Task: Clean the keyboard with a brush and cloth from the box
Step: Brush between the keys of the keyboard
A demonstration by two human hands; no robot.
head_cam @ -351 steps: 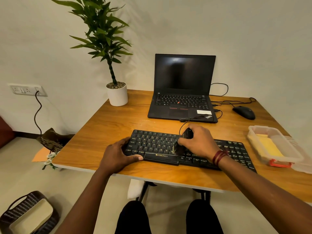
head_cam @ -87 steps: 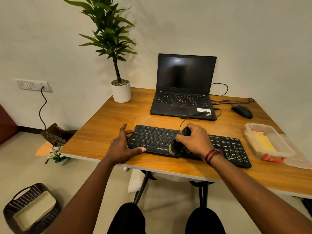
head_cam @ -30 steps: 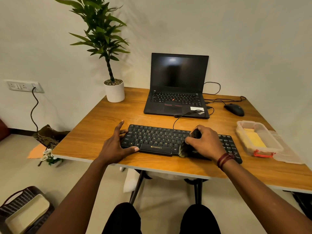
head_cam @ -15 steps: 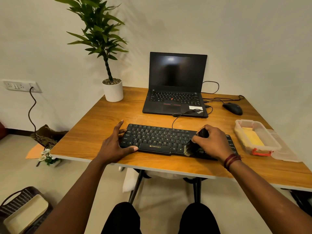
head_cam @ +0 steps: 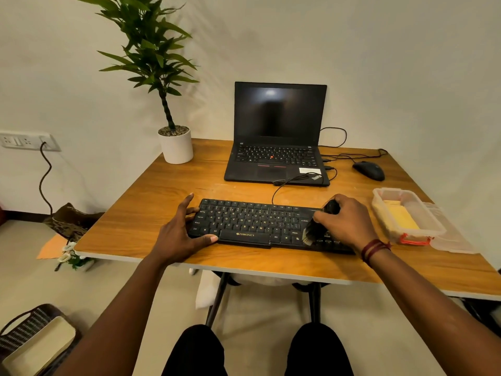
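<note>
As we work rightward, our right hand (head_cam: pixel 349 223), gripping the brush (head_cam: pixel 315 229), now sweeps the right end of the keyboard (head_cam: pixel 254 221) instead of its middle. Our left hand (head_cam: pixel 179 234), fingers straight, braces the left edge. The yellow cloth (head_cam: pixel 401 218) waits in the box (head_cam: pixel 393 189), so wiping likely comes next.

brush (head_cam: pixel 314 231) on keyboard (head_cam: pixel 252 222), hands holding

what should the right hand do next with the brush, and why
Probably sweep the brush rightward across the last keys: the right hand grips it over the keyboard right of centre, the left hand braces the left end, and the cloth lies in the box.
</note>
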